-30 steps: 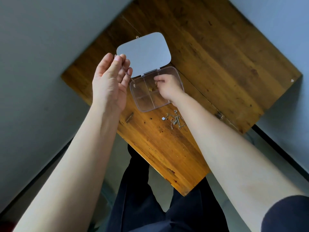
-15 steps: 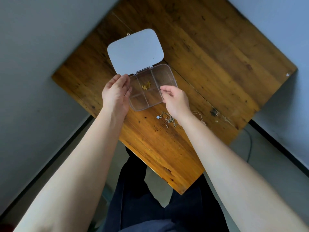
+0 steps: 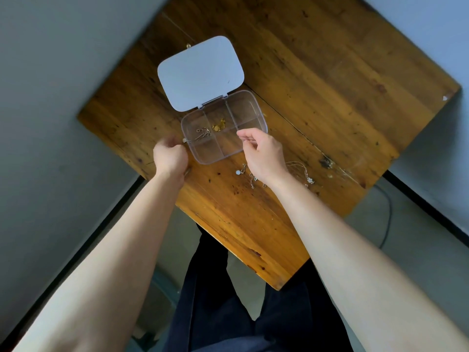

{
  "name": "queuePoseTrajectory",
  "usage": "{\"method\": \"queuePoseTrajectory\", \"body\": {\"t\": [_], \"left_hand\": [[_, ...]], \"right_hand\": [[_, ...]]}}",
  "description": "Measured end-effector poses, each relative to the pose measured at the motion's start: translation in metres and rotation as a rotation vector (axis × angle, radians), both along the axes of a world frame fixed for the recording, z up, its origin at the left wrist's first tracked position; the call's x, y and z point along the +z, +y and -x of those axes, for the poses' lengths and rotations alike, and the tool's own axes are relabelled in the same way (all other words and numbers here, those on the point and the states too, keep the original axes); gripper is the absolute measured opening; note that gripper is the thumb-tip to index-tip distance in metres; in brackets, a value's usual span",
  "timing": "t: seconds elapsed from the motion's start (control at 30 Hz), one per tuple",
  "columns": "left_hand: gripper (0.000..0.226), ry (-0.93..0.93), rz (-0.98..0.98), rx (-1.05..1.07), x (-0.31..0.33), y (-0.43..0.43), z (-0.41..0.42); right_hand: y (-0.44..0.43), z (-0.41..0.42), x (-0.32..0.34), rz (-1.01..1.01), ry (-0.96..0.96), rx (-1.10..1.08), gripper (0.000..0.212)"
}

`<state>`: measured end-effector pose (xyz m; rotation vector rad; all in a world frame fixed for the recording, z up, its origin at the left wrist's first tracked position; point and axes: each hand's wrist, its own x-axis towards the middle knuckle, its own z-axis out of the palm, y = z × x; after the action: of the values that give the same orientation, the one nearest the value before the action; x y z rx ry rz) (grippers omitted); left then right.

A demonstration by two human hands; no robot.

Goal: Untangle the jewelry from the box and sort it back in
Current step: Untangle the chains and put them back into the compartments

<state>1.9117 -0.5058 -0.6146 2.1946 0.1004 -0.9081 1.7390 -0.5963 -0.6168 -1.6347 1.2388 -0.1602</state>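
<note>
A clear compartment box (image 3: 262,120) lies on the wooden table (image 3: 330,72), its white lid (image 3: 200,72) swung open behind it. A gold piece (image 3: 219,124) sits in the back middle compartment. A thin silver chain (image 3: 203,133) lies in the left compartment, one end crossing the rim to my left hand (image 3: 170,156), which pinches it beside the box's left corner. My right hand (image 3: 264,153) hovers over the box's front right part, thumb and forefinger close together; I see nothing between them. A tangle of silver jewelry (image 3: 250,176) lies partly hidden under that wrist.
A separate fine necklace with a small pendant (image 3: 310,180) lies on the table right of my right wrist. The table's near corner points at my dark-trousered legs (image 3: 223,301). Grey walls stand left and right, and a cable (image 3: 387,219) runs on the floor at right.
My left hand came down from above the box to its left corner, and the silver chain now lies in the left compartment. My right hand pulled back from the compartments to the box's front right.
</note>
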Motion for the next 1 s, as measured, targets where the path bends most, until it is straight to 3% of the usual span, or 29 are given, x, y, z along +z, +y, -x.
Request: {"method": "queuePoseTrajectory", "body": {"t": [0.1,0.23,0.3,0.47,0.63,0.73,0.83,0.9,1.0], "left_hand": [[0.037,0.059,0.021,-0.136,-0.004,0.001,0.001],[0.032,-0.348,-0.133,-0.589,-0.010,0.004,-0.002],[0.033,-0.437,-0.198,-0.705,-0.018,0.008,-0.008],[0.018,-0.565,-0.134,-0.704,-0.020,0.016,-0.015],[0.016,-0.670,0.052,-0.486,0.000,0.014,-0.012],[0.017,-0.733,0.111,-0.570,0.010,0.001,-0.009],[0.023,-0.647,-0.027,-0.707,0.008,-0.012,-0.009],[0.029,-0.585,-0.063,-0.707,0.009,-0.013,-0.003],[0.025,-0.645,0.026,-0.674,0.017,-0.005,0.021]], "right_hand": [[0.001,0.002,-0.001,0.004,-0.001,0.014,0.032],[0.001,0.002,-0.001,0.011,-0.002,0.016,0.033],[0.001,0.002,-0.002,0.019,0.000,0.021,0.032],[0.002,0.001,-0.006,0.039,-0.004,0.013,0.030],[0.003,-0.001,-0.009,0.056,0.001,0.000,0.031],[0.002,-0.002,-0.010,0.075,0.015,0.007,0.031],[0.001,0.000,-0.006,0.066,-0.008,0.006,0.031],[0.004,0.007,0.001,0.092,-0.037,-0.031,0.031],[0.013,0.034,0.006,0.221,-0.055,-0.096,0.029]]}}
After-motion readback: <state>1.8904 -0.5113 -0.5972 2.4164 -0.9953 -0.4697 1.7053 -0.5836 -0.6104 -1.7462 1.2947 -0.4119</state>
